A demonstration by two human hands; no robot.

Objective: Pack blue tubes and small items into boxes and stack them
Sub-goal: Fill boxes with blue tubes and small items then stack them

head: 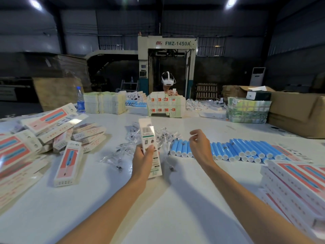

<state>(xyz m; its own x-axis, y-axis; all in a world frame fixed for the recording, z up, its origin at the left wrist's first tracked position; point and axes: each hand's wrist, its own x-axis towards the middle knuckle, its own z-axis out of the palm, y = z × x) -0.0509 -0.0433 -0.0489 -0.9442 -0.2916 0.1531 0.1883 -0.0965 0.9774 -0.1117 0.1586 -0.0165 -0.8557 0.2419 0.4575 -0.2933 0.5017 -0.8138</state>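
My left hand (pixel 142 155) grips a long white box (pixel 148 138) around its middle and holds it upright over the white table (pixel 158 208), printed back toward me. My right hand (pixel 198 147) hovers just right of the box with fingers loosely curled and nothing in it. Right behind that hand lies a row of blue tubes (pixel 237 150) with white caps. Small items in clear bags (pixel 130 138) are scattered behind and around the box.
Packed boxes (pixel 52 134) are heaped at the left, one box (pixel 67 164) lying apart. Flat box blanks (pixel 295 184) are stacked at the right. Across the table sits a person wearing a headset (pixel 168 81), with carton stacks, a water bottle (pixel 80 99) and cardboard boxes (pixel 297 110).
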